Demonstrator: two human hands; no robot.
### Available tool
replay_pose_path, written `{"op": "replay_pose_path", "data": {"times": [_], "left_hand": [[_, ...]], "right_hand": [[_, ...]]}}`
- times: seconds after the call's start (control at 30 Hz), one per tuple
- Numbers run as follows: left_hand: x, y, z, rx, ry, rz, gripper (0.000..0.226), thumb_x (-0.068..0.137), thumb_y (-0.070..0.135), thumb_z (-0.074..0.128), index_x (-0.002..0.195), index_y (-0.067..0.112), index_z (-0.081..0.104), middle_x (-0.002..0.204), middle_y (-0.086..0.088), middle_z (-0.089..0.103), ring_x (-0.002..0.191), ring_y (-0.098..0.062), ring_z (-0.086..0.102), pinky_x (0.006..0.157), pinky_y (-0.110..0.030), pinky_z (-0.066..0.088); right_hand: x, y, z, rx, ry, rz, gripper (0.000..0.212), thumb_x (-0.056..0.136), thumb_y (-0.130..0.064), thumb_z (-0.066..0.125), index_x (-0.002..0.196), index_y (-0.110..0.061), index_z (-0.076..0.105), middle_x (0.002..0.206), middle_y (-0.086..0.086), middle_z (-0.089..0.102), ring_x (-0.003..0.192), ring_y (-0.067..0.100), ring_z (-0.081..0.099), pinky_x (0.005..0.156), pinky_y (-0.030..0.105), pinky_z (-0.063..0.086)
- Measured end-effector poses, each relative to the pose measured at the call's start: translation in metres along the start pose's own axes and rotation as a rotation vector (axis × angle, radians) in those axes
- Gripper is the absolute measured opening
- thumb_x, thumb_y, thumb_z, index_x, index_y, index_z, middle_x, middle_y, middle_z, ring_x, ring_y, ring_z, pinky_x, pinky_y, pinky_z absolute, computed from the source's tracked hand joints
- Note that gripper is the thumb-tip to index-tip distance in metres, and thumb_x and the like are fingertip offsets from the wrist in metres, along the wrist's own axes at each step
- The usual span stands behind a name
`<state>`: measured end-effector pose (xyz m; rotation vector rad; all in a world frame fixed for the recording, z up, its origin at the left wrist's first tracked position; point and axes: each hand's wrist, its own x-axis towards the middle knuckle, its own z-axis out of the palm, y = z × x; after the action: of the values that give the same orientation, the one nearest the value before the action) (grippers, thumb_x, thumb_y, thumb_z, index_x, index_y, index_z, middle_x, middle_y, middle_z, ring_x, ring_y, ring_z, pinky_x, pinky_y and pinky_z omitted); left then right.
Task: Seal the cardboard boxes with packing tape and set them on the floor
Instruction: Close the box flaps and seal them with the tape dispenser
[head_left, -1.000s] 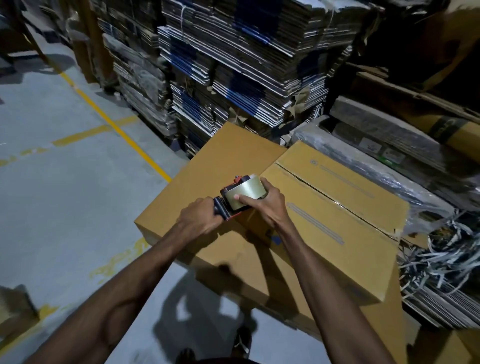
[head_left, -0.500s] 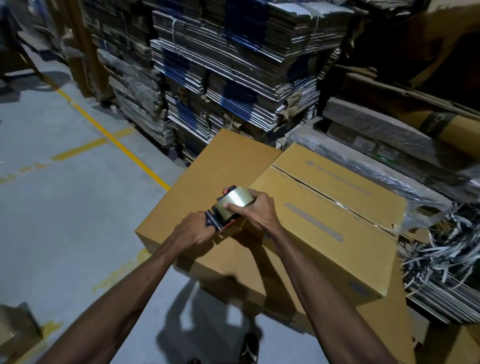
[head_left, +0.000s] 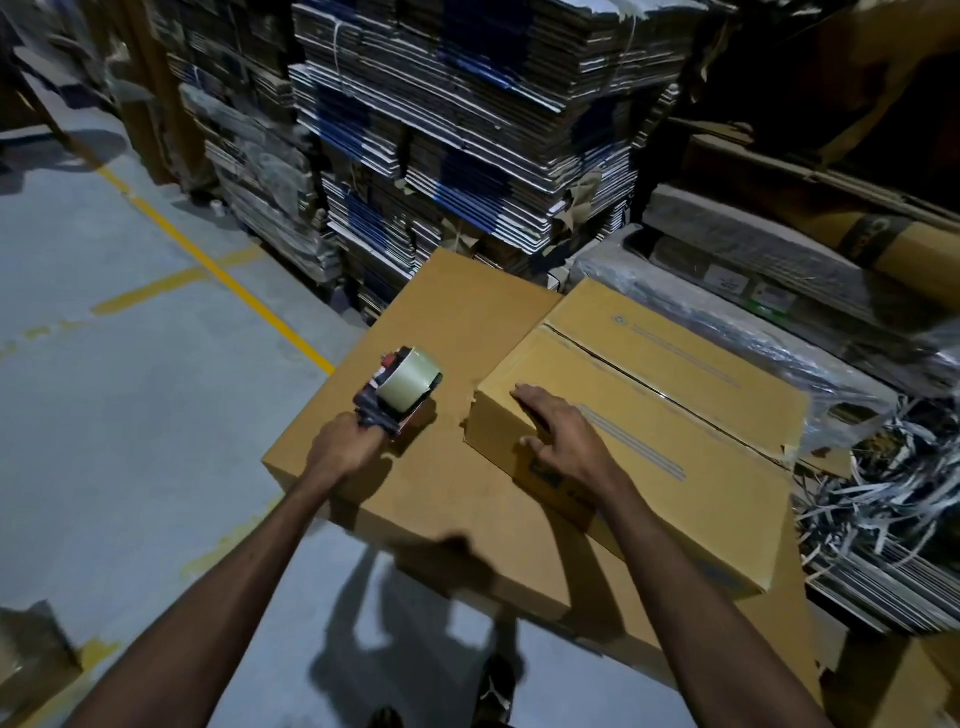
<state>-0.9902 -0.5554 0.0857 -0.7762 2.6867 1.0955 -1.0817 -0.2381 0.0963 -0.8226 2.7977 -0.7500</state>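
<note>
left hand (head_left: 340, 451) grips a tape dispenser (head_left: 402, 387) on a larger carton (head_left: 457, 332); right hand (head_left: 563, 439) lies flat, fingers spread, on the unsealed cardboard box (head_left: 675, 415) atop it, likely light, stiff, best lifted by its lower edges

My left hand (head_left: 345, 449) sits at centre, fingers curled tight in a grip, its bare forearm stretching back to the near left. My right hand (head_left: 566, 441) lies flat, palm down, fingers spread and pointing far-left, its forearm running near right.
</note>
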Motion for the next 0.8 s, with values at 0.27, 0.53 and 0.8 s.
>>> {"op": "replay_pose_path", "data": {"times": [0.27,0.53,0.8], "left_hand": [[0.045,0.015,0.052,-0.091,-0.109,-0.014,0.024,0.098,0.022,0.057,0.117,0.008,0.063,0.123,-0.023,0.066,0.113,-0.044,0.061,0.091,-0.044,0.052],[0.009,0.076,0.087,-0.448,-0.045,0.044,0.029,0.099,0.034,0.058,0.115,0.01,0.061,0.117,-0.017,0.065,0.115,-0.037,0.063,0.095,-0.051,0.052],[0.022,0.13,0.12,-0.489,-0.178,0.089,0.063,0.103,0.046,0.057,0.139,-0.005,0.048,0.139,-0.028,0.057,0.123,-0.038,0.059,0.103,-0.046,0.049]], "right_hand": [[0.011,0.012,-0.001,-0.021,-0.013,-0.078,0.077,0.091,-0.037,0.079,0.158,-0.027,0.042,0.164,-0.007,0.04,0.153,0.015,0.03,0.123,0.039,0.03],[0.016,0.012,0.009,0.059,0.061,-0.037,0.077,0.09,-0.035,0.081,0.157,-0.02,0.045,0.163,-0.002,0.043,0.154,0.016,0.029,0.126,0.038,0.019],[0.029,0.02,0.017,0.202,0.194,0.06,0.077,0.084,-0.05,0.075,0.151,-0.018,0.053,0.155,0.002,0.054,0.149,0.019,0.041,0.124,0.046,0.028]]}}
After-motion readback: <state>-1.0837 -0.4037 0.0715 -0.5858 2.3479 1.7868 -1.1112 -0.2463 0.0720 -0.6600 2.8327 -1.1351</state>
